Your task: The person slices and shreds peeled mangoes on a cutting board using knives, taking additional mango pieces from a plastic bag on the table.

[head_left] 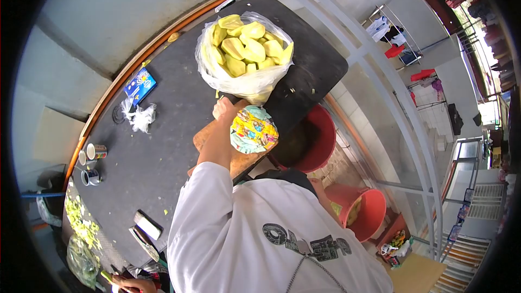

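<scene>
My left arm reaches across a wooden cutting board [205, 137] on the dark table. My left hand [223, 109] is closed at its far end, close under a white plastic bag [217, 80] heaped with peeled yellow potatoes [252, 49]. Something dark shows by the fingers; what they hold is hidden. Beside my forearm, a round, brightly printed cloth [254, 129] covers part of the board. My right hand does not show; only bare skin is seen at my right side, near a red bucket [374, 214].
Another red bucket [325, 141] holds dark liquid beside the table. Left lie a blue box [141, 86], a crumpled bag [143, 118], several cups [96, 152] and a phone [147, 225]. Another person's hand [135, 285] works near green peelings [81, 225]. A metal frame [391, 92] curves along the right.
</scene>
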### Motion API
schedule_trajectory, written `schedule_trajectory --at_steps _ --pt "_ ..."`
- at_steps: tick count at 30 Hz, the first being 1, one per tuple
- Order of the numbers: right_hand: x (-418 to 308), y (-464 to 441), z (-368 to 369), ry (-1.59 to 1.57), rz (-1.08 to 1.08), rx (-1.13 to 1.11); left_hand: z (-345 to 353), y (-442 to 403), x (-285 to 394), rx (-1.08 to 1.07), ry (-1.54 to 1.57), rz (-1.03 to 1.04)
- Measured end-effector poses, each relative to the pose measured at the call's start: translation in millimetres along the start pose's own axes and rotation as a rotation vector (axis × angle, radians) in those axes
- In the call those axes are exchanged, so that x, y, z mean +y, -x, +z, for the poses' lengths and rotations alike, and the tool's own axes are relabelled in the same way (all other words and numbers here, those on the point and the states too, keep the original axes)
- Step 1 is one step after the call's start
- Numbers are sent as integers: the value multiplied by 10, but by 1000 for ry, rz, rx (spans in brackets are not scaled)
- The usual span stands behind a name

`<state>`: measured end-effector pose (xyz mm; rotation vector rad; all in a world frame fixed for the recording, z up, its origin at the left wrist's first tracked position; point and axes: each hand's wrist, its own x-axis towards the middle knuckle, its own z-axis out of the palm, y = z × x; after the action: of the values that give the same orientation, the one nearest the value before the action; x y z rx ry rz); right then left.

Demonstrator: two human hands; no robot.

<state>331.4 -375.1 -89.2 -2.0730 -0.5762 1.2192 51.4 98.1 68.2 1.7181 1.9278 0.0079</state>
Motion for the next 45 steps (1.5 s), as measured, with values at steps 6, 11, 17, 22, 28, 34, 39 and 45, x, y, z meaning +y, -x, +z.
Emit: schedule_trajectory --at_steps 6,11,17,22,28,34,39,45 --pt "-167 -9 31 33 37 55 -135 123 -248 44 211 -193" --pt "-70 -71 30 13 36 33 176 -248 -816 -90 677 -302" --pt "-102 -118 52 66 3 26 398 216 -737 -221 1118 -77" --pt "117 -300 19 94 -74 -15 575 1025 15 -751 1020 224" --pt "13 -195 -17 1 -17 -4 829 1120 338 -278 624 521" --pt "-219 -26 54 38 17 31 917 1025 -122 -134 479 356" --pt "-40 -162 52 69 -58 -3 760 1059 -191 -303 498 15" --pt "-109 -250 58 83 26 -5 813 883 -260 -585 1047 -359"
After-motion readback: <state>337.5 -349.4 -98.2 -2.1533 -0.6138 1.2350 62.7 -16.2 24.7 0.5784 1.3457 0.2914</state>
